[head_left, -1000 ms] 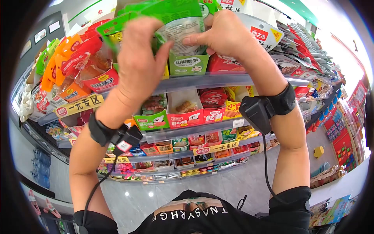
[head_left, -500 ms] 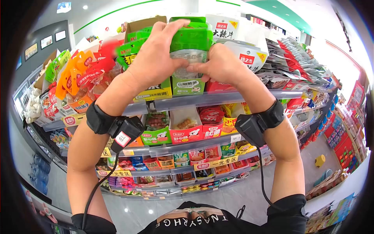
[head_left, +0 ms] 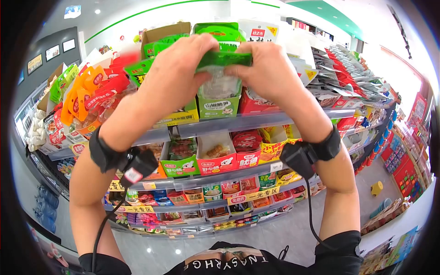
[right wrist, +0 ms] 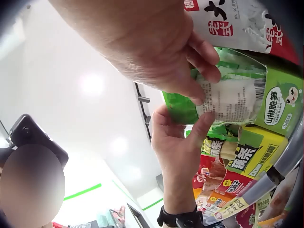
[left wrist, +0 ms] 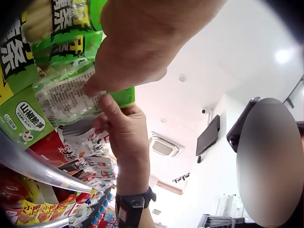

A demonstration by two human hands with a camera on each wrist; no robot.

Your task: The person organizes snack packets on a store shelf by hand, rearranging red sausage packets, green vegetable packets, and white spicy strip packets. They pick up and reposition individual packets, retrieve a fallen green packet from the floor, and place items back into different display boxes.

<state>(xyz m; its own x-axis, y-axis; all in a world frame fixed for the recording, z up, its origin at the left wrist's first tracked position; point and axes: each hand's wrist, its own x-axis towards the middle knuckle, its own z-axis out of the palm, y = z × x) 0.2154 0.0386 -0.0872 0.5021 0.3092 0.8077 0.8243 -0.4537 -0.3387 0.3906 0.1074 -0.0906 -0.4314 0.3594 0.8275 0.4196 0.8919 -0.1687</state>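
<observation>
1. Head view, far left first: spotted big blue bottles [head_left: 46, 201] low down, then orange-topped packets [head_left: 80, 98] and red packets [head_left: 110, 87] crammed together on the top shelf [head_left: 256, 120].
2. Moving right, saw the left hand [head_left: 181, 68] pinching the left side of a green packet [head_left: 224, 59]. Checked the right wrist view too: showed a proper grasp, thumb on the front, fingers wrapped behind the green top.
3. Just below that hand, noticed a yellow box [head_left: 185, 114] beside the next one along.
4. Found the packet itself mid-shelf, upper end squeezed between both hands, pale printed label [head_left: 220, 85] facing out, lower end right at the front panel of a green box [head_left: 217, 107]. Couldn't tell how deep inside the box.
5. One shelf down, saw a smaller green box [head_left: 181, 167] and a red box [head_left: 217, 162] side by side, both with snacks inside.
6. Right of the packet, caught the right hand [head_left: 268, 64] gripping the other side. Got a clearer look from the left wrist view: thumb on the packet front, very near the left thumb.
7. Farther right, saw rows of silver packets [head_left: 339, 68] leaning in a stack, and past those a yellow object [head_left: 376, 188] on the floor.
</observation>
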